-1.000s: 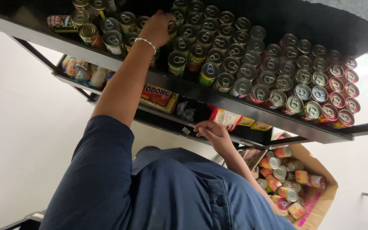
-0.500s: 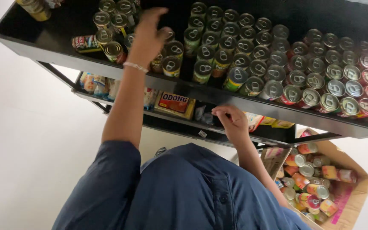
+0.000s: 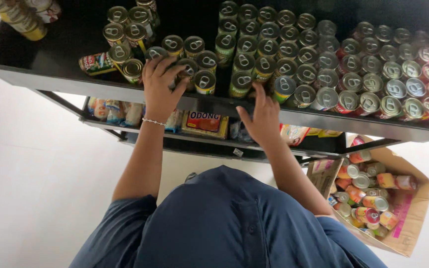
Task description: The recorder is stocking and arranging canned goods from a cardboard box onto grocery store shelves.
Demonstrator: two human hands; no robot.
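- While the left hand (image 3: 159,88) lies over a green-labelled can (image 3: 187,69) on the black top shelf (image 3: 70,82), its fingers (image 3: 167,67) curl round the can's top, gripping it.
- At 3 o'clock from that hand, the right hand (image 3: 261,118) rests at the shelf's front edge, fingers spread open and pointing up, holding nothing; its fingertips touch the front row of cans (image 3: 254,69).
- Red-labelled cans (image 3: 398,74) stand in rows at 3 o'clock on the same shelf.
- One can lying on its side (image 3: 97,63) rests at 9 o'clock from the left hand.
- Below, the lower shelf (image 3: 184,144) carries flat packets (image 3: 204,123).
- At 5 o'clock on the floor, a cardboard box (image 3: 413,218) holds more cans.
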